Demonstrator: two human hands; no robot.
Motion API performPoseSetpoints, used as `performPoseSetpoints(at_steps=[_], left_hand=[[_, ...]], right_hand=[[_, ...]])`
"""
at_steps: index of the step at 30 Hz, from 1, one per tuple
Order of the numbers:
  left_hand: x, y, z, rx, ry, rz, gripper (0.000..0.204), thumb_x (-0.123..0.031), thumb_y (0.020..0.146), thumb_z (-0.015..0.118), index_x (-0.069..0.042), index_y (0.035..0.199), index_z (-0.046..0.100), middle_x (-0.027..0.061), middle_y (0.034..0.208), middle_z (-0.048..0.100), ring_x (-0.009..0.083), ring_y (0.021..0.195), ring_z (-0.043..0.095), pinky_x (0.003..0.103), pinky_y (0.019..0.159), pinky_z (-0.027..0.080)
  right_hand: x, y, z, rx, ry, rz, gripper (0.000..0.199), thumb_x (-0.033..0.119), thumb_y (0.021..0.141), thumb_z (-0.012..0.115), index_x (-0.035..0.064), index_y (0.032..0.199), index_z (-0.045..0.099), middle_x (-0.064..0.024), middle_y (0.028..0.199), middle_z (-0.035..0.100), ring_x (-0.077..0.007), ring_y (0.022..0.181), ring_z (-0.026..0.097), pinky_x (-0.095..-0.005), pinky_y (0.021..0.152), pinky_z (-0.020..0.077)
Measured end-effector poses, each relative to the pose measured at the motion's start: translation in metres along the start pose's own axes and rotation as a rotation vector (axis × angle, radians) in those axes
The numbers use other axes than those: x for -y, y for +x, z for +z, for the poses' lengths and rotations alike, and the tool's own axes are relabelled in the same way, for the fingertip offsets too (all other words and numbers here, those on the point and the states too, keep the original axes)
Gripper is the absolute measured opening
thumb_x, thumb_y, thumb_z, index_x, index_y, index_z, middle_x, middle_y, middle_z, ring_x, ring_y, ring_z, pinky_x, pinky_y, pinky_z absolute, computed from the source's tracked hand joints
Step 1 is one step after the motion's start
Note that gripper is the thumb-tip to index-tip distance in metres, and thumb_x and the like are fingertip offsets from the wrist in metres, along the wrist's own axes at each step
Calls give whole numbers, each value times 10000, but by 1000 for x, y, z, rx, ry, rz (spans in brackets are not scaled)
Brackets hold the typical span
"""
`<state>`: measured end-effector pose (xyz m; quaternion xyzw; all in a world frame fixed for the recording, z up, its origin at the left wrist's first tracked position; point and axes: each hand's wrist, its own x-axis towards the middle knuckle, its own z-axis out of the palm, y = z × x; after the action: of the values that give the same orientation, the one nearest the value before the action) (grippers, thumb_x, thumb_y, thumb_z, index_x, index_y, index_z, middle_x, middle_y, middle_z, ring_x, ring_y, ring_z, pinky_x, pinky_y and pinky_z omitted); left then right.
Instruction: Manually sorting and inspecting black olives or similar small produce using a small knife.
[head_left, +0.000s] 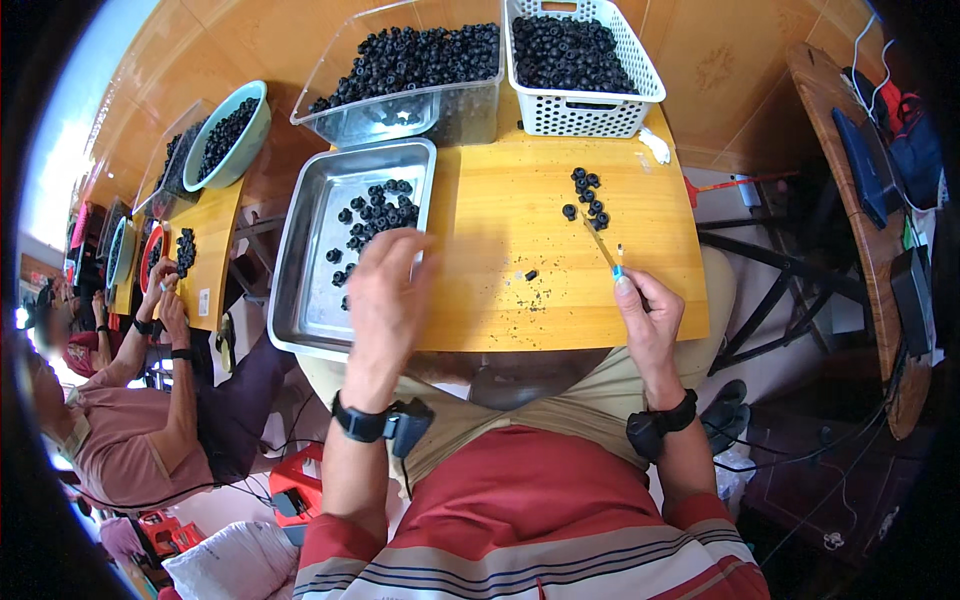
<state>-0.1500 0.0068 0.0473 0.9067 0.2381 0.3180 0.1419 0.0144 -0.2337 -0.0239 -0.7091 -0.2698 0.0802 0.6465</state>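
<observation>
My right hand (pixel 650 312) is closed around a slim, pointed metal tool (pixel 600 245) with a blue band by the fingers. Its tip points toward a small cluster of black ring-shaped parts (pixel 597 208), rubber-like, on the yellow table. My left hand (pixel 388 290) is over the right rim of a shallow metal tray (pixel 310 235); motion smears its fingers, so whether it holds anything is hidden. In the tray lie several more loose black parts (pixel 375 215). A single tiny black piece (pixel 531 275) lies on the table between my hands, among dark crumbs.
Behind the tray stand a clear plastic bin (pixel 468 115) and a white perforated basket (pixel 590 115), both heaped with black parts. White crumpled tissue (pixel 655 146) sits beside the basket. At left, another person (pixel 150 420) works at a table with a pale green bowl (pixel 258 125).
</observation>
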Motion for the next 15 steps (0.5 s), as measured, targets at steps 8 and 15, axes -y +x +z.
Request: performPoseSetpoints(at_steps=[8,15], left_hand=[[-49,36,93,291,-190,160,228,-168,839,741,-38,1024,710,156,990,690,361,904,679,434,778,558],[-55,52,129,404,-141,155,233,-121,828,703,-38,1046,693,171,970,683,389,912,663,471,780,544]], right_hand=[[1,-2,-6,-1,75,136,314,236,980,684,-69,1048,713,19,809,635,-53,735,522,-224,663,439],[-1,-3,-5,-1,49,43,335,255,979,686,-69,1062,709,18,818,628,-52,745,520,-225,669,440]])
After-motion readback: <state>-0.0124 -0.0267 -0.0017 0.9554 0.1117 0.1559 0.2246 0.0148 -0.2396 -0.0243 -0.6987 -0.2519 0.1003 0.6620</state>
